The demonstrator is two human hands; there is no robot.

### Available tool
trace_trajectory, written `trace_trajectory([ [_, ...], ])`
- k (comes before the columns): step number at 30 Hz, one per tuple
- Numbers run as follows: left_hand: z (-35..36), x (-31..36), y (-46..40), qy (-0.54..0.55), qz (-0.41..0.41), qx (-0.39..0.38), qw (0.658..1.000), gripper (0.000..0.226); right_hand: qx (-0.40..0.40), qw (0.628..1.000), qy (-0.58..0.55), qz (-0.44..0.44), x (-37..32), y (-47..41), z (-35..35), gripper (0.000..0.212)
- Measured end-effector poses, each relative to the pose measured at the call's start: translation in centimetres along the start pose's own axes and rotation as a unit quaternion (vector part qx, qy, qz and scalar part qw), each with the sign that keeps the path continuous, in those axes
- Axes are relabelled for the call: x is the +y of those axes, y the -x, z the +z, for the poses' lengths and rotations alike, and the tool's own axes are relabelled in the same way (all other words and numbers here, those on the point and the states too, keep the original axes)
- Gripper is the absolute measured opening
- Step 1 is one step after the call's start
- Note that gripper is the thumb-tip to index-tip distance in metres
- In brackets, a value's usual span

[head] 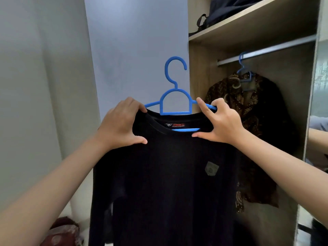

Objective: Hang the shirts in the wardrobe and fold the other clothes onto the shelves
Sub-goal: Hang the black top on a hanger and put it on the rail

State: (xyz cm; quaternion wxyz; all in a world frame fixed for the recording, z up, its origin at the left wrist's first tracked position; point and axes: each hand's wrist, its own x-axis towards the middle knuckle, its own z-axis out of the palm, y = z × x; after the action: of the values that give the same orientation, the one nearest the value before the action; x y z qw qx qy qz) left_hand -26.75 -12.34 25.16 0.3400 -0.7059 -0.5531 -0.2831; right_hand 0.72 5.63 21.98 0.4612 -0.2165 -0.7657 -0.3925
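While both hands' fingers grip its shoulders, the black shirt (165, 174) hangs (on a blue hanger (174, 96))

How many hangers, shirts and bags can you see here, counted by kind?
Blue hangers: 2, one held under the black shirt, one on the rail.
Shirts: 2, the black shirt and the brown patterned shirt.
Dark bags on the top shelf: 1.
Total: 5
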Motion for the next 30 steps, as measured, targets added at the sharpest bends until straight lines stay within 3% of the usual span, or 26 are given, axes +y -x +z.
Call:
trace_trajectory([
  [7, 3.8, -0.5, -4.5, 0.050, 0.019, 0.050, 0.997, 0.069, -0.003, 0.997, 0.048, 0.058, 3.9, 0.0, 2.1, 0.099],
  [18, 8.8, 0.4, -14.9, 0.090, -0.001, 0.060, 0.994, 0.063, 0.101, 0.960, 0.071, 0.253, 11.1, 0.0, 9.1, 0.097],
  [25, 13.7, 1.5, -22.9, 0.022, 0.107, 0.136, 0.985, 0.062, 0.144, 0.936, 0.078, 0.312, 18.4, -0.2, 13.5, 0.093],
  [30, 17.1, 3.1, -27.3, 0.030, 0.131, 0.138, 0.981, 0.064, 0.134, 0.929, 0.086, 0.334, 22.7, 1.3, 16.1, 0.091],
])
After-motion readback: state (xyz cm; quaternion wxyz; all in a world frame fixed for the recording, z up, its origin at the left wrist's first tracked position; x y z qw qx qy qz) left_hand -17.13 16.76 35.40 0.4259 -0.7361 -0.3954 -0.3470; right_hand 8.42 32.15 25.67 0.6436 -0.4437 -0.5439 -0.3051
